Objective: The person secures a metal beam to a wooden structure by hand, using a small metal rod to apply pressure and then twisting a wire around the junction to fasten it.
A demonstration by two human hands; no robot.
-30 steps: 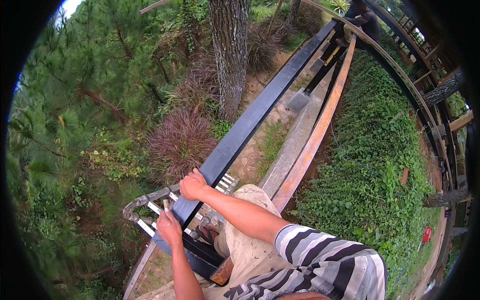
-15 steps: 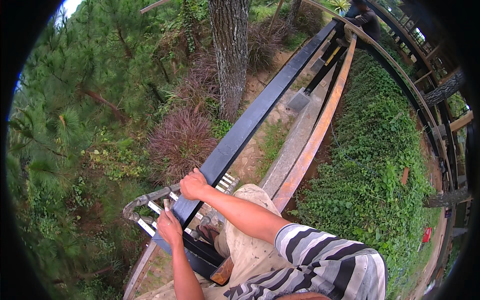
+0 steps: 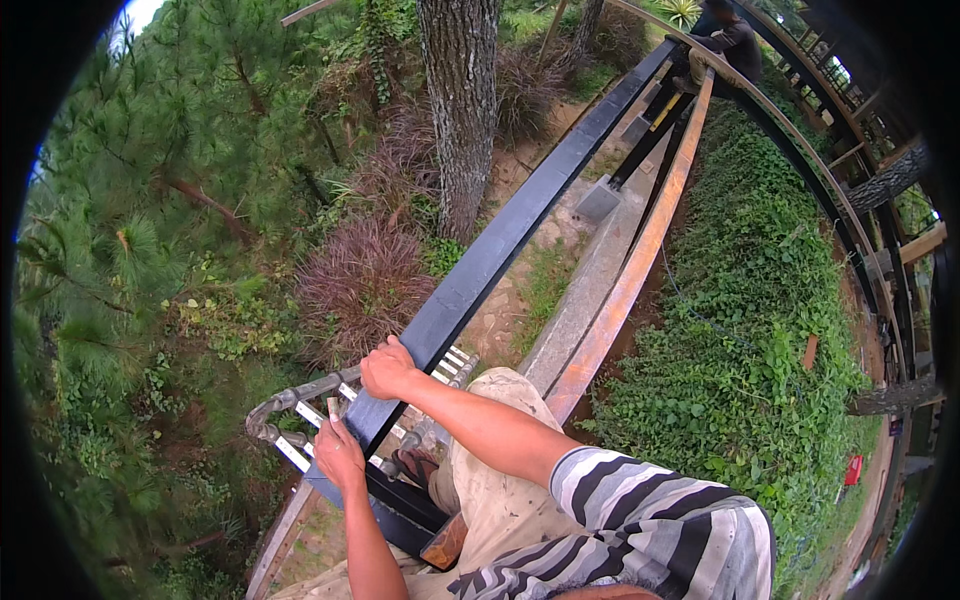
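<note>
A long black steel beam [image 3: 500, 255] runs from just in front of me to a far corner at the upper right. My right hand [image 3: 388, 370] is closed over its left edge near the close end, the arm reaching across my lap. Beside that end is my left hand [image 3: 340, 455], lower and to the left, its fingers bent and partly hidden. A short pale stick-like piece [image 3: 333, 408] stands up at its thumb; I cannot make out its kind. Below the hand, another black beam [image 3: 400, 520] meets a brown-faced beam end [image 3: 445, 543] by my leg.
A ladder with white rungs [image 3: 290, 453] leans under the beam. To the right curves a rusty steel beam [image 3: 640, 260], above a concrete ledge [image 3: 560, 340]. Another person [image 3: 735, 45] sits at the far corner. A tree trunk [image 3: 460, 120] and leafy slope [image 3: 730, 340] lie below.
</note>
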